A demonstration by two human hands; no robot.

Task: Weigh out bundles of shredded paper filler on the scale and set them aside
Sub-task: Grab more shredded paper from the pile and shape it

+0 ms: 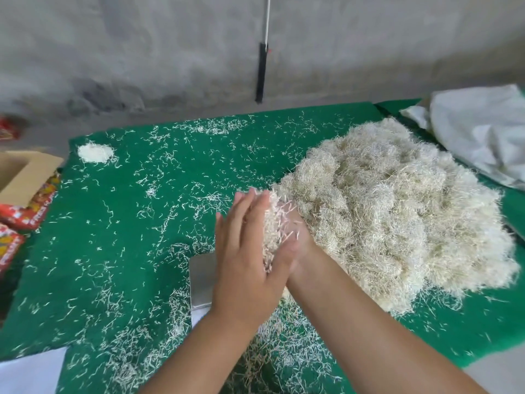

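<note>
The desk point(119, 251) wears a deep green cover flecked all over with pale cream strands, and the big heap of shredded paper point(397, 206) is straw-beige (lighter, nearly white, at its frayed edges). A small white bundle point(95, 153) sits far left; the box point(20, 174) is tan cardboard, the packets point(25, 211) red with yellow print, the cloth point(483, 132) off-white, the wall point(142, 52) mottled grey.

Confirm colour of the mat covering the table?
Green mat, littered with pale paper shreds; head view.

Pale shredded paper bundle point(277, 223) pressed between hands point(264, 251).
</note>
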